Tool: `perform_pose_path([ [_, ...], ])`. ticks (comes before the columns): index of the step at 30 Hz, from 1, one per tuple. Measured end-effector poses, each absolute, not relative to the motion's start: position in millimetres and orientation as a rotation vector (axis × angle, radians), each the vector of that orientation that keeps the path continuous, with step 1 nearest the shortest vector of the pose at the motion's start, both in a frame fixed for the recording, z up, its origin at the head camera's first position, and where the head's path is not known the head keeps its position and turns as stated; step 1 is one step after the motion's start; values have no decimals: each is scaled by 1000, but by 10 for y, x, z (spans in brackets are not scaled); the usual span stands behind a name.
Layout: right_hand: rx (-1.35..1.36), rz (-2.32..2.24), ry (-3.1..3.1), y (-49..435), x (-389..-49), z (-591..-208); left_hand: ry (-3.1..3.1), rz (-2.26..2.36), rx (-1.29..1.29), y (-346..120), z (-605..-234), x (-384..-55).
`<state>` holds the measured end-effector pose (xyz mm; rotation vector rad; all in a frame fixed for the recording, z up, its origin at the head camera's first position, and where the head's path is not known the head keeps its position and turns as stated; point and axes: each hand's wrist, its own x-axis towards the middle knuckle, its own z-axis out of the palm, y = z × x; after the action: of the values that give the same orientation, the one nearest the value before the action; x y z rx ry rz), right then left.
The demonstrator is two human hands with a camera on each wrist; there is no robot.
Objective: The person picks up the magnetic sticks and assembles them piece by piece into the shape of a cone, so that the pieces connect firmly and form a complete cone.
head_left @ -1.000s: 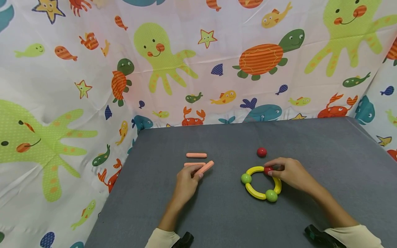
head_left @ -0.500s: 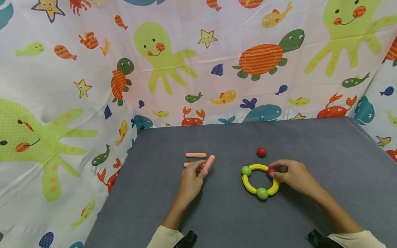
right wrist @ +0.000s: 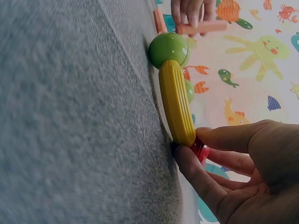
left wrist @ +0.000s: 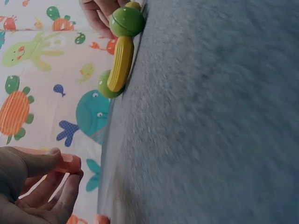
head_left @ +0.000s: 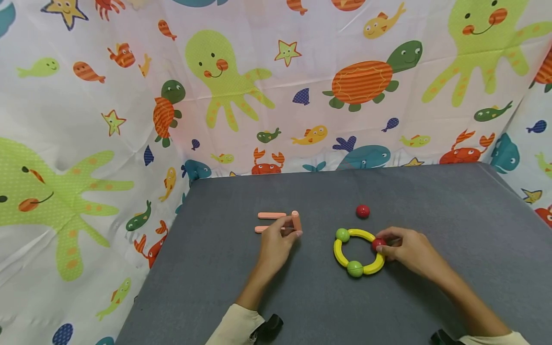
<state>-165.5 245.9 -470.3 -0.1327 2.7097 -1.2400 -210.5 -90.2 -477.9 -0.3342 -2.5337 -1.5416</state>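
Note:
My left hand (head_left: 277, 242) pinches a salmon-pink stick (head_left: 296, 221) between thumb and fingers, tilted up above the table. Two more pink sticks lie by that hand, one farther back (head_left: 271, 215) and one (head_left: 260, 229) partly hidden behind the fingers. With thumb and fingertips my right hand (head_left: 409, 251) grips the red ball (head_left: 378, 245) in a ring of curved yellow pieces (head_left: 361, 234) and balls. Two green balls (head_left: 355, 269) sit in the same ring, at its front and back left. In the right wrist view a ribbed yellow piece (right wrist: 176, 102) runs from the gripped red ball to a green ball (right wrist: 168, 50).
A loose red ball (head_left: 362, 211) lies on the grey table (head_left: 319, 306) behind the ring. A white curtain (head_left: 310, 28) printed with sea animals hangs along the table's back and sides.
My left hand has moved right and turned its pink stick from slanted to nearly upright. The ring has rotated clockwise as my right hand drew its red ball toward me.

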Motion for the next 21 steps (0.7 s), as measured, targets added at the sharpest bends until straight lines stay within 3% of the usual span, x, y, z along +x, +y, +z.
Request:
perform_pose_path([
  [21, -109, -1322, 2654, 2409, -1598, -4743, -2595, -1557, -542, -291, -4757, -2350],
])
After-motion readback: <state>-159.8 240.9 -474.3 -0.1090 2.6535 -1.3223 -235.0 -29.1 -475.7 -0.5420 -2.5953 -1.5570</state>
